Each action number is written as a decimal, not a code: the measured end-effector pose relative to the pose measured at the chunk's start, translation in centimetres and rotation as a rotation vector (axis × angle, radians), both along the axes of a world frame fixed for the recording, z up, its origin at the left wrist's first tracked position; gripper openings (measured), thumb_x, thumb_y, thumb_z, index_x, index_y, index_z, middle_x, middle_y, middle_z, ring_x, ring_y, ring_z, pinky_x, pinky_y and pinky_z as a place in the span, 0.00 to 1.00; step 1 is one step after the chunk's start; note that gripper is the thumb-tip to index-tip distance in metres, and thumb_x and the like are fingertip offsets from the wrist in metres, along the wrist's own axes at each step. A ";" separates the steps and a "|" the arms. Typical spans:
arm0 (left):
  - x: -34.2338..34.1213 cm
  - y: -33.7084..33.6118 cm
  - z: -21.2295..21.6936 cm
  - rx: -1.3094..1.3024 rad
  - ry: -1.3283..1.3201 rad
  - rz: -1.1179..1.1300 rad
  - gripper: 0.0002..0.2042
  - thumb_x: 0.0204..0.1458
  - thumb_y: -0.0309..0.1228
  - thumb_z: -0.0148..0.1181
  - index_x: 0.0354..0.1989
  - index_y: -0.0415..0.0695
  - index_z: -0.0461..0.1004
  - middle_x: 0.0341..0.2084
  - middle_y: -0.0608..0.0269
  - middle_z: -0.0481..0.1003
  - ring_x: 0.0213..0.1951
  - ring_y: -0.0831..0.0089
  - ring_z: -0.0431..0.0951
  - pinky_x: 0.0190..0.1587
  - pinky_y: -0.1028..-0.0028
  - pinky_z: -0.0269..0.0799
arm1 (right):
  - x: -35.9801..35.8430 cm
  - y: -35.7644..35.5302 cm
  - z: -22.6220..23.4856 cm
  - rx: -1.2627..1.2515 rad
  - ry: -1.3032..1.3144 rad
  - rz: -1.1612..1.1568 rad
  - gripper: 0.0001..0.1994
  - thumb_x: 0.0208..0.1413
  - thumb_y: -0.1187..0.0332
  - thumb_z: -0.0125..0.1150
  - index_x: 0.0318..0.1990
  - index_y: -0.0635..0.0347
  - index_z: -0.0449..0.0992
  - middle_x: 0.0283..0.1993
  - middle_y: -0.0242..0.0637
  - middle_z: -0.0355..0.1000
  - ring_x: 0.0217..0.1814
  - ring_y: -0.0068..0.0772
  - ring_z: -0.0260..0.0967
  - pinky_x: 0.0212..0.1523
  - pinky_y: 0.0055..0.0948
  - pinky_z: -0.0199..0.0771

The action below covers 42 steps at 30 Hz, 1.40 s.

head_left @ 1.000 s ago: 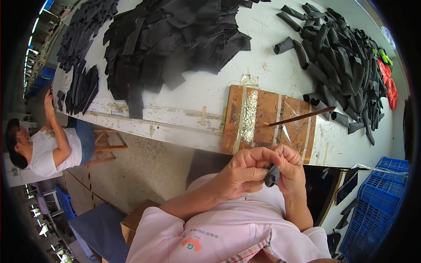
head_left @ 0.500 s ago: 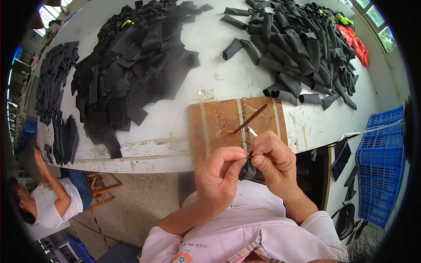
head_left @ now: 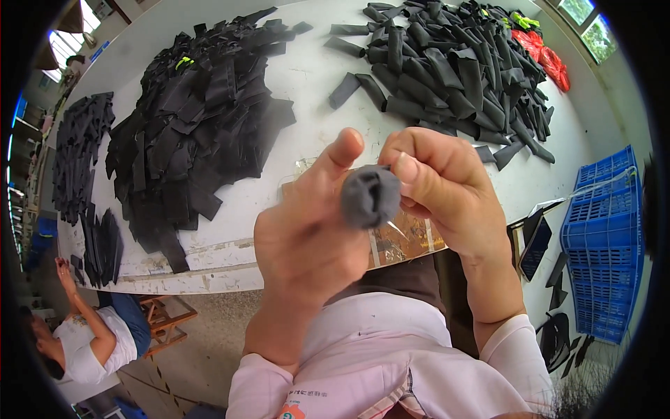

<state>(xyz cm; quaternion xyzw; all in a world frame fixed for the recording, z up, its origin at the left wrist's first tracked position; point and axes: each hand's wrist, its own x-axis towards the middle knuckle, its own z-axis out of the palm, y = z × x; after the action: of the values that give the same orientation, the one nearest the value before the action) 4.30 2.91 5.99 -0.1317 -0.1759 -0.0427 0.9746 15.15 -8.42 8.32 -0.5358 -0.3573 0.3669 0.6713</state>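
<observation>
Close before me, above the table, my left hand (head_left: 310,216) is closed around a dark grey fabric tube (head_left: 370,202), its thumb raised off the cloth. The tube's gathered round end, with a dark slit in its middle, faces up. My right hand (head_left: 447,185) pinches the edge of that end between thumb and fingers. Most of the tube is hidden by the left hand. Beneath the hands lies a brown wooden board (head_left: 422,237), largely covered from sight.
Flat black fabric pieces (head_left: 202,126) are heaped on the white table (head_left: 300,70), with rolled tubes (head_left: 447,77) piled at the far right beside a red plastic bag (head_left: 548,59). Blue crates (head_left: 600,244) stand at right. Another person (head_left: 98,332) sits at left near a wooden stool (head_left: 164,321).
Both hands have risen with the fabric tube. Its gathered end now points up, my left thumb has lifted away, and the upright stick on the board is now out of sight behind my hands.
</observation>
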 end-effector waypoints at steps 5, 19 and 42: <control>0.4 1.0 -5.8 0.014 0.236 -0.037 0.14 0.56 0.22 0.32 0.49 0.44 0.60 0.37 0.44 0.69 0.07 0.88 0.55 0.07 0.85 0.49 | 1.2 -0.1 -6.1 -0.055 0.490 0.169 0.11 0.53 0.63 0.54 0.29 0.63 0.68 0.23 0.25 0.60 0.22 0.12 0.52 0.17 0.09 0.49; 0.7 1.6 -3.4 -0.097 0.383 0.015 0.14 0.56 0.23 0.34 0.47 0.37 0.63 0.27 0.53 0.72 0.07 0.85 0.56 0.08 0.84 0.50 | 1.4 1.4 -4.6 -0.097 0.273 0.163 0.14 0.53 0.60 0.53 0.23 0.61 0.66 0.18 0.24 0.56 0.19 0.12 0.48 0.18 0.14 0.48; -0.6 -0.8 -5.3 0.507 0.569 0.264 0.09 0.53 0.21 0.44 0.42 0.43 0.61 0.23 0.64 0.70 0.07 0.89 0.52 0.09 0.87 0.45 | 0.6 0.2 -7.8 -0.126 0.144 0.016 0.12 0.51 0.60 0.54 0.27 0.60 0.67 0.25 0.25 0.64 0.24 0.12 0.57 0.24 0.12 0.54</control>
<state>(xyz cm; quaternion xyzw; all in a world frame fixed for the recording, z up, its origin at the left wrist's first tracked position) 3.65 2.14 0.71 0.1302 0.1015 0.0788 0.9831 15.76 -8.23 0.56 -0.5461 -0.2887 0.4318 0.6572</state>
